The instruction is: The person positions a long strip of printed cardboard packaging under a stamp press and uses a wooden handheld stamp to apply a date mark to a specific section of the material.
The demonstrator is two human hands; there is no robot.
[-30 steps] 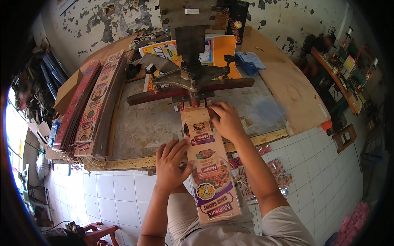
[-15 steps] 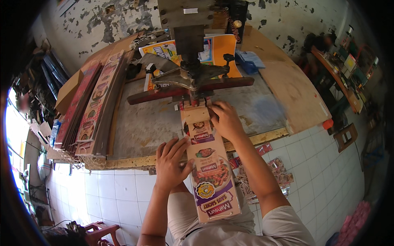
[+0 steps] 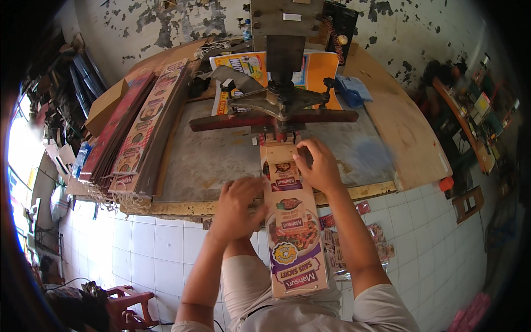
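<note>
A long printed cardboard strip with food pictures runs from my lap up onto the worn bench, its far end under the red bar of a metal press. My left hand grips the strip's left edge at the bench's front edge. My right hand holds its right edge close to the press head, fingers curled over the card.
Stacks of similar long printed strips lie along the bench's left side. Yellow and orange printed sheets sit behind the press, with a blue item beside them. A wooden board lies at right. The floor is white tile; a red stool stands lower left.
</note>
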